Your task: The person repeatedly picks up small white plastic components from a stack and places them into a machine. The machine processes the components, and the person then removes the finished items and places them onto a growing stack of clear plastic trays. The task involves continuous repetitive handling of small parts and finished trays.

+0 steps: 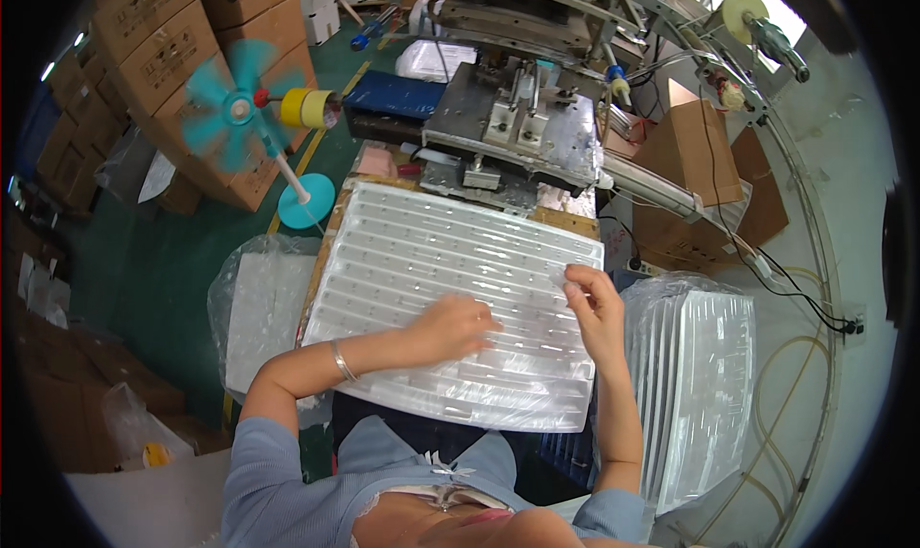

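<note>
A clear plastic tray (422,251) with several long grooved rows lies on the wooden worktop in front of me. My left hand (458,324) rests on the tray's near middle, fingers curled down onto the rows. My right hand (592,304) hovers at the tray's right edge and pinches a small clear part (557,276) between thumb and fingers. A metal bangle sits on my left wrist.
A grey metal machine (517,117) stands just beyond the tray. A stack of clear trays in a bag (700,376) sits at my right, white foam in a bag (264,308) at my left. A turquoise fan (240,102) and cardboard boxes (163,50) stand at far left.
</note>
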`<state>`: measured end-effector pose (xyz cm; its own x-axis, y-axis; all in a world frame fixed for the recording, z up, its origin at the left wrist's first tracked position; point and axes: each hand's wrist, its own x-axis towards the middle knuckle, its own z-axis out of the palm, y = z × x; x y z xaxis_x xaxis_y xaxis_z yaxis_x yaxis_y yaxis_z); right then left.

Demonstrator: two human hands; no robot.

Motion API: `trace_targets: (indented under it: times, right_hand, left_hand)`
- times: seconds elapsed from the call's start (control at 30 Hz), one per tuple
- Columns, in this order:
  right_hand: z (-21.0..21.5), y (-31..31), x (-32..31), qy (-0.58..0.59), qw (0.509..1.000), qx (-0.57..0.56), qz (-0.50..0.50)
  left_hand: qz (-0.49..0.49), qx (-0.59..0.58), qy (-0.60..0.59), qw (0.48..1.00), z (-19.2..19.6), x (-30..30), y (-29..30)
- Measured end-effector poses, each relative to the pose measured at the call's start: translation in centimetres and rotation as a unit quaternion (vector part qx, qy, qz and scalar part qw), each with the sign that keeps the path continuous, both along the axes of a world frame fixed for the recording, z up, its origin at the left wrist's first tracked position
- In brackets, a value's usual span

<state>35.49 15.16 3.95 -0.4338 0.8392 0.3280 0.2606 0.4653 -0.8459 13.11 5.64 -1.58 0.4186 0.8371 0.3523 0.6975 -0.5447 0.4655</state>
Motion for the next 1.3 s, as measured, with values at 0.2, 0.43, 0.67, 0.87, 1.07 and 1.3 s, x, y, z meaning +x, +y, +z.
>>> trace_targets:
  times: [0.2,0.43,0.67,0.87,1.07,1.3]
  right_hand:
    - [2.5,4.8,0.2,0.150,0.985,-0.058,-0.067]
    - [4.4,12.8,-5.5,0.060,0.987,0.145,-0.042]
    - [5.8,14.8,-13.3,0.016,0.941,0.323,-0.098]
    - [4.9,18.8,-16.3,-0.115,0.902,0.386,-0.156]
    - [4.4,18.1,-14.0,-0.035,0.946,0.302,-0.109]
    - [3.6,11.0,-6.2,-0.044,0.970,0.219,-0.097]
  left_hand:
    - [0.233,0.208,-0.050,0.949,9.6,-3.5,12.1]
    - [0.283,0.269,0.194,0.900,12.1,-4.4,23.1]
    - [0.231,0.298,-0.024,0.926,11.3,-6.4,13.0]
    - [0.271,0.051,-0.168,0.946,8.0,-9.6,2.4]
    - [0.285,-0.007,-0.278,0.917,8.8,-8.5,-1.0]
    - [0.186,-0.190,-0.519,0.812,6.4,-8.9,-2.7]
